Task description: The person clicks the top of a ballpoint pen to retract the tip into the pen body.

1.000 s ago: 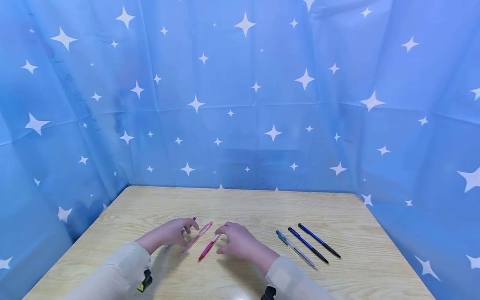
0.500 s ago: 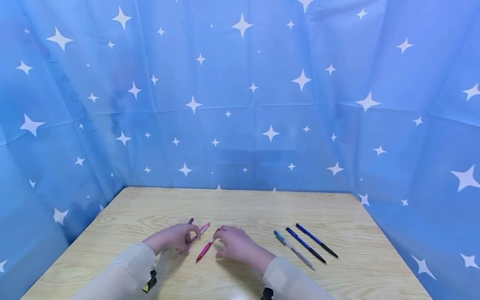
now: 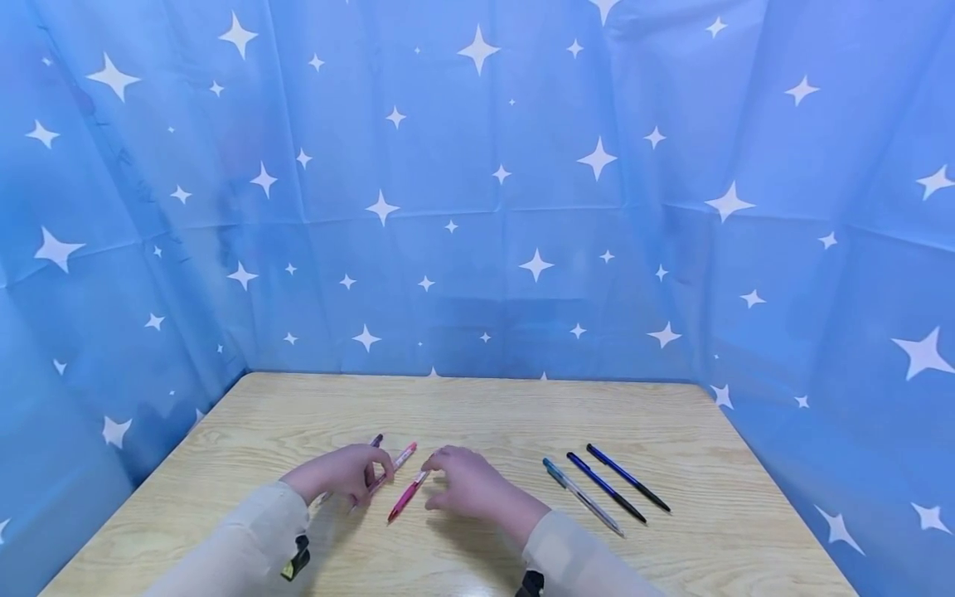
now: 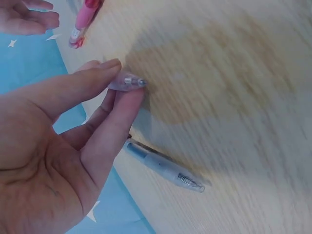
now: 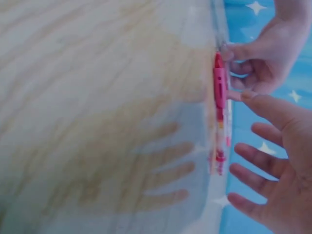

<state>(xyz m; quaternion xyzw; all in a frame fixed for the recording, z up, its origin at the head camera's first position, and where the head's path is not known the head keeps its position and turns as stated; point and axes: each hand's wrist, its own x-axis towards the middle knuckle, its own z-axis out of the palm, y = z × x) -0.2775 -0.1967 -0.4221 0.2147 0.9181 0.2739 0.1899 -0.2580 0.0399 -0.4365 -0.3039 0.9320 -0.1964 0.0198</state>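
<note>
Our left hand has closed in and now pinches the light pink pen, so that one's probably secured. Our right hand's fingers stay loose by the dark pink pen alongside.

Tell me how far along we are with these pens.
Seemingly done: the teal-topped clear pen and two blue-and-black pens lie side by side on the right, untouched. In hand: the left hand pinches the pale pink pen near its tip. Probably left: the magenta pen, lying ungripped by the right hand, and the dark-topped clear pen, lying near the left hand.
</note>
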